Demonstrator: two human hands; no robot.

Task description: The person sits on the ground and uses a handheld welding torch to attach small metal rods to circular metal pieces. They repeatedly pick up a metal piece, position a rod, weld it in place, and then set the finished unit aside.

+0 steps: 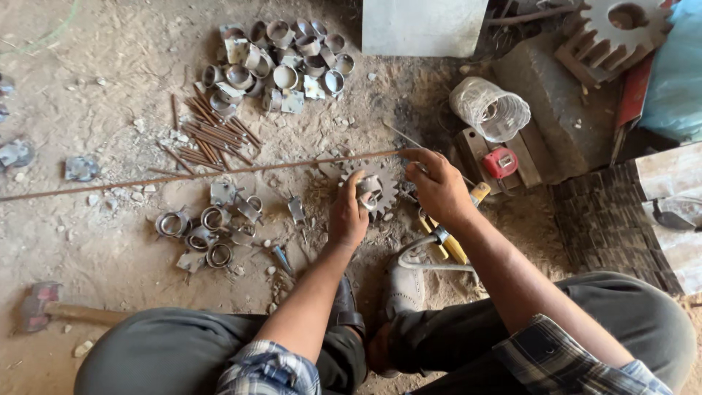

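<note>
Arms are reaching down between bent knees; left hand [347, 218] fingers are gripping a small ring bracket [368, 187] atop the gear [384, 184], right hand [437, 186] fingers pinching a thin rod [219, 170].

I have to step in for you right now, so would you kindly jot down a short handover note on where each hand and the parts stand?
Left hand: holds a small ring-and-plate piece on the toothed gear lying on the dirt floor.
Right hand: pinches the end of the long thin rod just above the gear.
Finished-looking ring pieces lie left of the gear; a bigger pile of rings and plates and short rods sit further up.
Hammer at far left, welding holder under the right wrist.
Left: the piece on the gear is not visibly joined yet.
</note>
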